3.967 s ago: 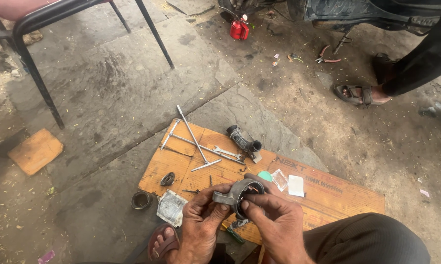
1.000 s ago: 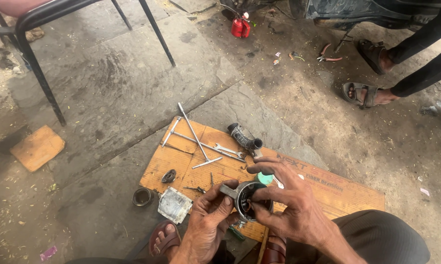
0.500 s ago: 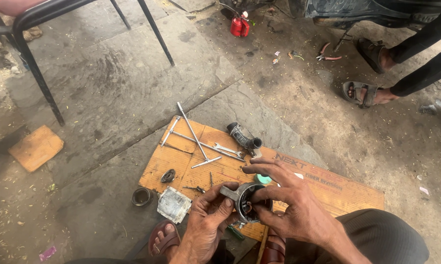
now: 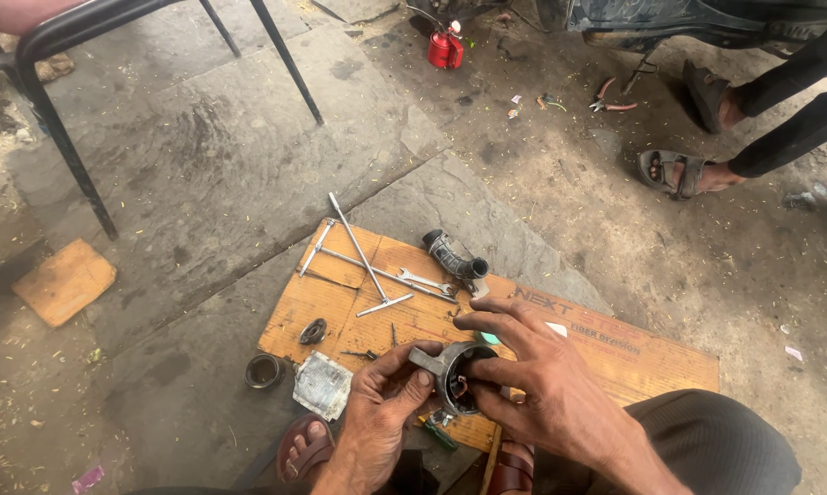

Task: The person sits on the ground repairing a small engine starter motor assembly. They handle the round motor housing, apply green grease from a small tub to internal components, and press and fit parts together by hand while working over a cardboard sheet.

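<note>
Grey metal housing (image 4: 450,371), orange-brown cardboard sheet (image 4: 615,353) w/ dark print, silver wrenches (image 4: 367,261), red oil can (image 4: 445,48), black rubber hose (image 4: 452,255), grey concrete floor (image 4: 202,156).

The scene is lit by soft, even daylight, with no glare seen anywhere. Only faint, diffuse shadows are cast under the chair legs (image 4: 74,174) and beneath the hands. The cardboard sheet (image 4: 615,353) and the concrete floor (image 4: 212,156) are rendered sharply. Slight softness is found at the far corners, where straight lines are mildly bent by the wide lens. No motion blur is noticed.
</note>
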